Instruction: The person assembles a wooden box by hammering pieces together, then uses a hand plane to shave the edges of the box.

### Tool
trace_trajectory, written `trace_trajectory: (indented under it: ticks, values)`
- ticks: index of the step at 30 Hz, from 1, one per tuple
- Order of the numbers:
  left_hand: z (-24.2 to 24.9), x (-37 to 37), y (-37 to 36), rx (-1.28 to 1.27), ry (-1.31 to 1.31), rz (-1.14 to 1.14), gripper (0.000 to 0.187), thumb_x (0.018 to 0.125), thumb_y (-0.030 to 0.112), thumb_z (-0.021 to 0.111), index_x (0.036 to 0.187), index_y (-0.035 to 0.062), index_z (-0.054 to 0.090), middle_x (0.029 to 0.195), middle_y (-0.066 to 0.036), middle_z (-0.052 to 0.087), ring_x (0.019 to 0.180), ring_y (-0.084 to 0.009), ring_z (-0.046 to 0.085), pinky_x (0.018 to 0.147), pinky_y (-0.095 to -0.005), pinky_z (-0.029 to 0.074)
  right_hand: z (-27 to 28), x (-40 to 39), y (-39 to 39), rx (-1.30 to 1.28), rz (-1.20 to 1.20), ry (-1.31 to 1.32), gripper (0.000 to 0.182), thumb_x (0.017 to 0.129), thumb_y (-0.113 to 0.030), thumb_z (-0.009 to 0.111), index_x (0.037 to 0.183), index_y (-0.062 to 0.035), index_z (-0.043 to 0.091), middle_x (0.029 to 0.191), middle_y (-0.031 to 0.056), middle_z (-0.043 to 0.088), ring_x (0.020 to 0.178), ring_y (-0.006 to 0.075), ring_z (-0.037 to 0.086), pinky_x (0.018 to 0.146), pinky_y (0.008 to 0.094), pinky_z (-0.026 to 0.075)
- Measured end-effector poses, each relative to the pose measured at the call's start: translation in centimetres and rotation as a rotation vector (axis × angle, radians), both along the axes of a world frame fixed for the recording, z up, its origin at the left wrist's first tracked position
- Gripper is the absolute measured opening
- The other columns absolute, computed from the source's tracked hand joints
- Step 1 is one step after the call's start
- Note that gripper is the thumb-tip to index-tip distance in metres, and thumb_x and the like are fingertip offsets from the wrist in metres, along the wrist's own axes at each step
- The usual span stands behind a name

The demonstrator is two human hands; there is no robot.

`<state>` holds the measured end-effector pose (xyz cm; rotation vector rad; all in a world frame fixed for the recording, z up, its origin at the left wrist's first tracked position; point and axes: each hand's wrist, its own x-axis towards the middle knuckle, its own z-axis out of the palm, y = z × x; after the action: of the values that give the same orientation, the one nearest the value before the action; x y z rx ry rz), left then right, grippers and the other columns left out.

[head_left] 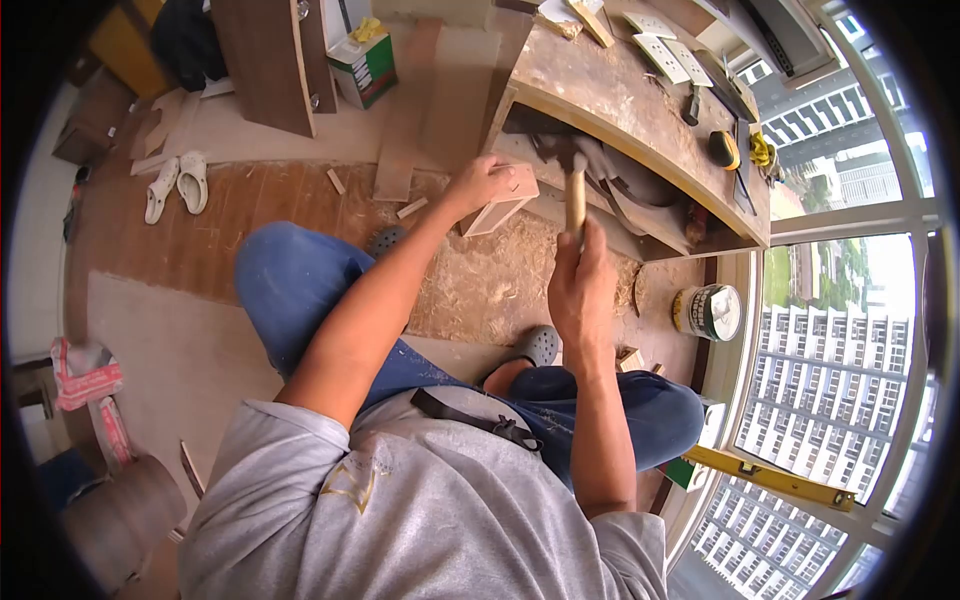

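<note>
A small light-wood box (pixel 503 207) stands tilted on the shaving-covered floor in front of me. My left hand (pixel 478 187) is closed on its upper edge; a small dark mark shows on its top face beside the fingertips, and I cannot make out whether it is a nail. My right hand (pixel 582 285) wraps round the light wooden handle of a hammer (pixel 575 203). The hammer's head is raised to the right of the box, apart from it, and looks slightly blurred.
A wooden workbench (pixel 610 90) with tools and socket plates stands ahead on the right. A paint bucket (pixel 708 312) and yellow spirit level (pixel 770 474) are near the window. White clogs (pixel 178 187) and a green-white box (pixel 363 68) lie to the left.
</note>
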<state>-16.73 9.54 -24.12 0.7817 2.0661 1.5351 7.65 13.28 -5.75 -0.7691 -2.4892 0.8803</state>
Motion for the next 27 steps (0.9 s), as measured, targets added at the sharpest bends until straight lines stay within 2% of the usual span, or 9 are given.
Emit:
trace_trajectory:
  ticks: [5,8,11,17,19,21,22,26,27]
  values:
    - [0.4,0.2,-0.5,-0.006,-0.14,-0.071,0.049,0.102,0.036,0.067,0.128,-0.0051,0.063,0.114,-0.014,0.072,0.103,-0.0159,0.067,0.089,-0.033,0.055,2.5,-2.1,-1.1,-0.024,-0.093,0.17,0.035,0.107,-0.016,0.055,0.137,0.0001,0.048,0.085,0.0301,0.067,0.074,0.0509,0.065,0.062,0.0574,0.048]
    - [-0.8,0.2,-0.1,0.0,-0.135,-0.031,0.049,0.102,0.036,0.066,0.127,-0.006,0.062,0.112,-0.013,0.073,0.102,-0.0165,0.067,0.088,-0.0328,0.055,-4.0,-1.3,1.1,0.041,-0.008,-0.111,0.031,0.107,-0.016,0.054,0.132,0.0,0.049,0.085,0.0309,0.069,0.075,0.052,0.067,0.063,0.0585,0.05]
    - [-3.3,-0.2,0.7,0.023,-0.046,-0.01,0.049,0.102,0.036,0.067,0.127,-0.0059,0.061,0.112,-0.014,0.072,0.102,-0.0167,0.067,0.088,-0.0324,0.055,-3.3,-1.1,1.5,0.093,0.033,-0.345,0.027,0.106,-0.016,0.053,0.128,-0.0006,0.05,0.084,0.0319,0.069,0.076,0.0533,0.067,0.064,0.0598,0.051]
    - [-0.1,0.2,-0.6,-0.02,-0.129,-0.035,0.048,0.101,0.035,0.068,0.126,-0.0055,0.061,0.113,-0.015,0.072,0.102,-0.0183,0.067,0.089,-0.0334,0.055,2.4,-2.1,-1.5,0.012,-0.101,0.208,0.03,0.108,-0.015,0.052,0.133,0.0012,0.048,0.09,0.0315,0.068,0.076,0.0489,0.069,0.061,0.0568,0.05]
    - [-0.4,0.2,-0.5,-0.001,-0.177,-0.059,0.048,0.101,0.035,0.068,0.126,-0.0053,0.059,0.114,-0.016,0.072,0.103,-0.019,0.067,0.09,-0.0343,0.054,-0.3,-2.1,-1.4,0.05,-0.108,0.291,0.03,0.108,-0.016,0.052,0.132,0.0013,0.048,0.088,0.0302,0.069,0.075,0.0486,0.069,0.061,0.0563,0.051]
    - [-0.1,0.6,-0.4,-0.003,-0.152,-0.024,0.048,0.1,0.036,0.068,0.123,-0.0056,0.062,0.114,-0.021,0.073,0.106,-0.0261,0.07,0.092,-0.0379,0.054,-4.9,-1.3,0.0,0.101,0.031,-0.268,0.026,0.108,-0.018,0.051,0.127,0.0004,0.048,0.085,0.0297,0.069,0.075,0.0497,0.069,0.062,0.0581,0.052]
    - [-0.1,0.8,-0.3,-0.011,-0.132,0.006,0.047,0.099,0.037,0.068,0.12,-0.0058,0.065,0.114,-0.026,0.074,0.108,-0.0331,0.072,0.093,-0.0415,0.054,-5.8,-1.3,-0.1,0.091,-0.001,-0.296,0.022,0.108,-0.019,0.05,0.121,-0.0018,0.048,0.084,0.0307,0.069,0.074,0.0503,0.069,0.062,0.0602,0.052]
    - [-0.6,0.7,-0.3,-0.002,-0.154,0.015,0.048,0.099,0.037,0.068,0.117,-0.0064,0.064,0.112,-0.026,0.074,0.108,-0.0336,0.072,0.093,-0.0418,0.054,-3.7,-1.2,0.4,0.035,-0.039,-0.064,0.022,0.109,-0.018,0.05,0.124,-0.0029,0.05,0.085,0.0296,0.069,0.072,0.0504,0.068,0.062,0.06,0.05]
    - [-0.2,0.5,-0.3,-0.012,-0.133,0.004,0.048,0.1,0.037,0.068,0.12,-0.0054,0.061,0.111,-0.021,0.072,0.104,-0.0259,0.069,0.091,-0.0381,0.054,-2.1,-1.4,0.0,0.032,-0.038,-0.068,0.022,0.109,-0.018,0.05,0.124,-0.0029,0.05,0.085,0.0296,0.069,0.072,0.0504,0.068,0.062,0.06,0.05]
